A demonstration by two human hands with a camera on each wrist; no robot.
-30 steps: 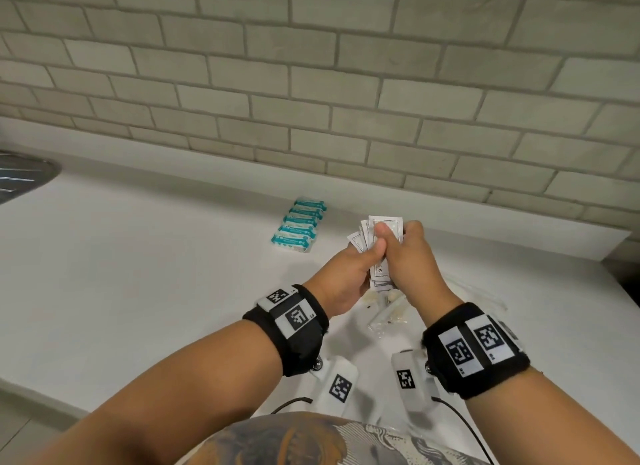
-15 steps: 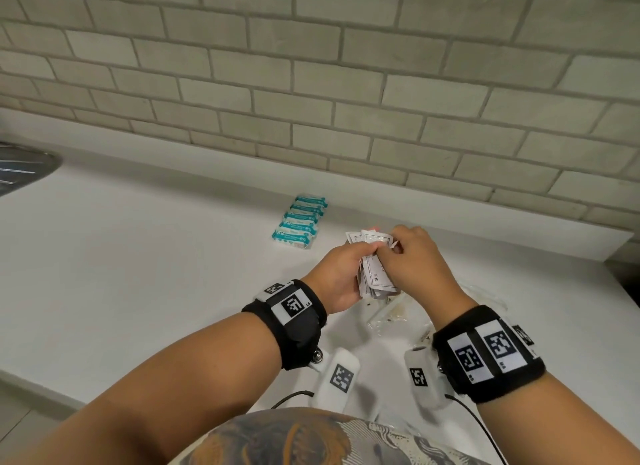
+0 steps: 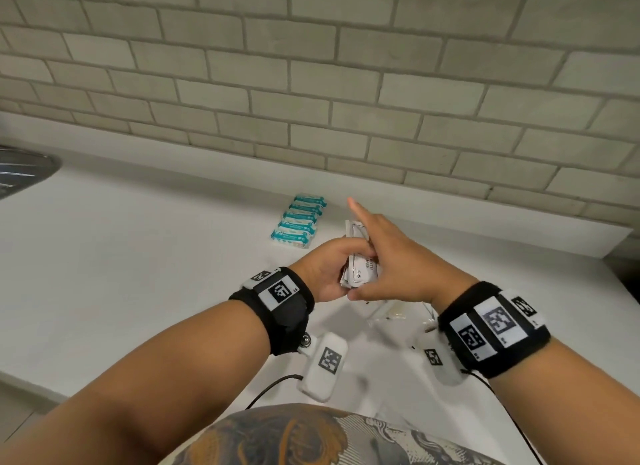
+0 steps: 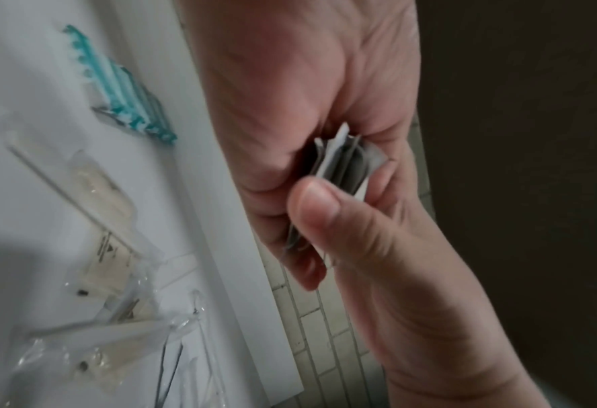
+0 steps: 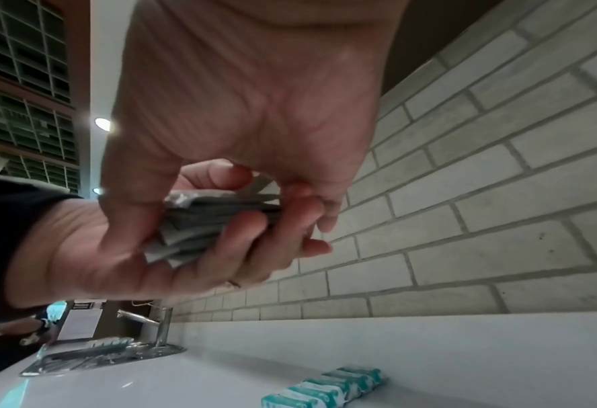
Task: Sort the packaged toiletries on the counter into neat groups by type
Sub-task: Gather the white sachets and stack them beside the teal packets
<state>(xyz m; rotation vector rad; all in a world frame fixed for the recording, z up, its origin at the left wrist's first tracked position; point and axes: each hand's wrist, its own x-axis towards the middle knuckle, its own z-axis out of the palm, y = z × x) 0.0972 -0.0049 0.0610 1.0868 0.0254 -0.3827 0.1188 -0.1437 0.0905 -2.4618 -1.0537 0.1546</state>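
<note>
A stack of white printed sachets (image 3: 363, 272) is gripped in my left hand (image 3: 325, 267) above the counter, fingers curled under it and thumb on top. In the left wrist view the sachets (image 4: 346, 165) fan out behind the thumb. My right hand (image 3: 391, 256) lies against the stack's right side with straight fingers, the index finger reaching past its far end and the thumb at its near end. In the right wrist view the sachets (image 5: 202, 220) sit between both hands. A row of teal packets (image 3: 298, 222) lies lined up on the counter near the wall.
Clear-wrapped items (image 3: 391, 314) lie loose on the white counter (image 3: 138, 274) under my hands, also visible as clear-wrapped items (image 4: 105, 198) in the left wrist view. A brick wall (image 3: 311, 101) backs the counter. A metal sink (image 3: 20, 173) with a tap (image 5: 164, 325) lies at the far left.
My right hand has released its pinch on the top of the sachets and straightened its fingers along the stack. The stack has tipped from upright to lying lower in my left hand.
</note>
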